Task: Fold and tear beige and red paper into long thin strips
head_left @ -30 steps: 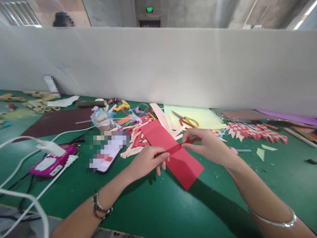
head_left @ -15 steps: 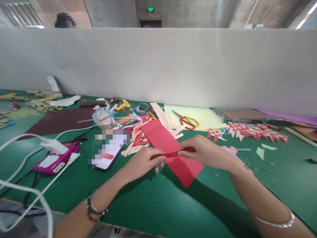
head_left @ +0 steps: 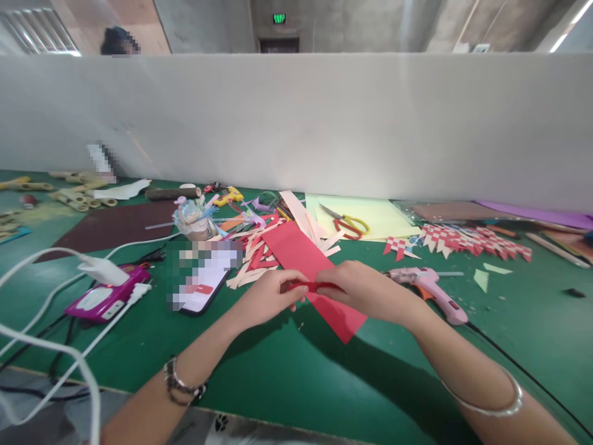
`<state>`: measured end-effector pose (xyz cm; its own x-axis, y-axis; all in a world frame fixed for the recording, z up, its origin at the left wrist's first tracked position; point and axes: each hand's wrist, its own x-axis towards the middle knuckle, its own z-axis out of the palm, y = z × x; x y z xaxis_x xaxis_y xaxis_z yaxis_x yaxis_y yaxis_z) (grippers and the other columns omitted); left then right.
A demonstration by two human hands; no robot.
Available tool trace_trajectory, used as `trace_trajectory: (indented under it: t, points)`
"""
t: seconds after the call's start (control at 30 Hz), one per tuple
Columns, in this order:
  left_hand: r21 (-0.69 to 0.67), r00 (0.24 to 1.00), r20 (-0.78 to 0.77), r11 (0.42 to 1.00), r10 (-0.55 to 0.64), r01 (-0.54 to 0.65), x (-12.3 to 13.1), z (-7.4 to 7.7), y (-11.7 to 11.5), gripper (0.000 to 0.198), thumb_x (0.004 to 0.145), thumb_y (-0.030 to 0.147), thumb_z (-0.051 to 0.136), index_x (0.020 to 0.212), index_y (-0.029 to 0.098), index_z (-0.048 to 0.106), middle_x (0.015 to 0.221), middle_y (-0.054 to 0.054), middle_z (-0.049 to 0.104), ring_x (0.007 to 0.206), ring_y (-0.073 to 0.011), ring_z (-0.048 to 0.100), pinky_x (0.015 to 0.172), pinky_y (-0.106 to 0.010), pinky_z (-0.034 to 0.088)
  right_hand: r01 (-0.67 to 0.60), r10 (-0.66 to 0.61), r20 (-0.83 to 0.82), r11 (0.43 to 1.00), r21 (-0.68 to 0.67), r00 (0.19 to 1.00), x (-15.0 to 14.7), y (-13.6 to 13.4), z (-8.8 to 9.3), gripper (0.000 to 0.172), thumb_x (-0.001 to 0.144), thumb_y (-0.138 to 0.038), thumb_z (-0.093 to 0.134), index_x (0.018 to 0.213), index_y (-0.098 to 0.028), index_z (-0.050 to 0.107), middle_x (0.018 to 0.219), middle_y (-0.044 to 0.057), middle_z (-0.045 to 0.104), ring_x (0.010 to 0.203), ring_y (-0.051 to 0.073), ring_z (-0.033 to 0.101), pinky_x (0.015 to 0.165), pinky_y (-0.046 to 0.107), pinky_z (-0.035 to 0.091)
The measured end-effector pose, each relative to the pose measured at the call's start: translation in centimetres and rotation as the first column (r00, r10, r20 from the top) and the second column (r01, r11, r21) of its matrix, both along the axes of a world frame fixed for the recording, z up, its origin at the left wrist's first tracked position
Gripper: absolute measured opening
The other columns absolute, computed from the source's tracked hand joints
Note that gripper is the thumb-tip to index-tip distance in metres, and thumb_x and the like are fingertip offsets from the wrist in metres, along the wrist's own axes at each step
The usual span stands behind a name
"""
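Note:
Between my two hands is a narrow red paper strip (head_left: 313,287), held level above a larger red paper sheet (head_left: 296,248) that lies slantwise on the table. My left hand (head_left: 275,292) pinches the strip's left end between thumb and fingers. Close beside it, my right hand (head_left: 347,285) grips the strip from the other side, and its fingers hide part of it. Behind the sheet lies a heap of pink and red paper strips (head_left: 256,259). A pink glue gun (head_left: 428,281) rests right of my right hand.
Scissors (head_left: 345,221) lie on pale yellow paper (head_left: 384,216) at the back. Red-and-white woven paper pieces (head_left: 472,240) are on the right. A phone (head_left: 204,290) and a purple power strip (head_left: 109,296) with white cables are on the left. A grey partition (head_left: 296,123) stands behind the green table (head_left: 278,383).
My right hand has shifted left along the red strip, closer to my left hand, so less of the strip shows. The glue gun has come into fuller view from behind my right arm.

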<state>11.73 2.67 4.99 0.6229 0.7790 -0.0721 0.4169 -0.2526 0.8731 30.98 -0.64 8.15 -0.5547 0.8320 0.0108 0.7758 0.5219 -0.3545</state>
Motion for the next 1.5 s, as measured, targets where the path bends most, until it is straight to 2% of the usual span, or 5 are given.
trace_trajectory:
  t: [0.3,0.5,0.9,1.2,1.5]
  points:
    - [-0.003,0.993,0.065,0.995,0.099,-0.099,0.0,0.1,0.0,0.025,0.079,0.037,0.052,0.082,0.015,0.062,0.068,0.000,0.058,0.057,-0.0110,0.052,0.053,-0.021,0.040,-0.021,0.013,-0.076,0.995,-0.100,0.997,0.3,-0.1,-0.5,0.023,0.091,-0.021,0.029,0.069,-0.019,0.038,0.059,-0.004,0.039,0.050,0.009,0.032,0.048,0.023,0.022]
    - [-0.018,0.982,0.152,0.994,0.108,-0.106,0.2,0.1,-0.1,0.026,0.081,0.035,0.049,0.093,0.015,0.059,0.068,0.001,0.058,0.053,-0.0088,0.051,0.054,-0.021,0.041,0.053,-0.079,-0.194,0.990,-0.134,0.978,0.3,-0.8,-0.6,0.015,0.091,-0.027,0.035,0.081,-0.020,0.044,0.064,-0.004,0.045,0.055,0.009,0.037,0.051,0.022,0.026]
    - [-0.129,0.970,0.213,0.988,0.113,-0.087,-0.2,0.6,-0.5,0.022,0.074,0.034,0.060,0.078,0.013,0.066,0.074,-0.003,0.069,0.052,-0.0084,0.053,0.057,-0.021,0.045,0.062,-0.140,-0.269,0.958,-0.278,0.953,0.7,-1.4,-0.8,0.027,0.090,-0.033,0.035,0.073,-0.019,0.050,0.054,-0.005,0.044,0.049,0.008,0.038,0.049,0.019,0.030]
    - [-0.094,0.963,0.233,0.988,0.138,-0.119,-0.1,0.5,-0.4,0.020,0.076,0.033,0.060,0.075,0.014,0.066,0.075,-0.003,0.070,0.049,-0.0073,0.054,0.056,-0.019,0.044,0.139,-0.210,-0.276,0.957,-0.254,0.938,0.7,-1.2,-0.7,0.032,0.087,-0.037,0.041,0.065,-0.018,0.055,0.049,-0.005,0.041,0.046,0.008,0.035,0.046,0.021,0.027]
    - [-0.141,0.973,0.146,0.977,0.178,-0.158,-0.5,1.2,0.3,0.023,0.075,0.034,0.059,0.081,0.014,0.069,0.080,-0.004,0.072,0.046,-0.0084,0.056,0.059,-0.022,0.046,0.166,-0.218,-0.266,0.965,-0.203,0.939,1.9,-1.1,0.4,0.023,0.083,-0.036,0.047,0.087,-0.019,0.063,0.068,-0.001,0.056,0.055,0.010,0.041,0.051,0.021,0.030]
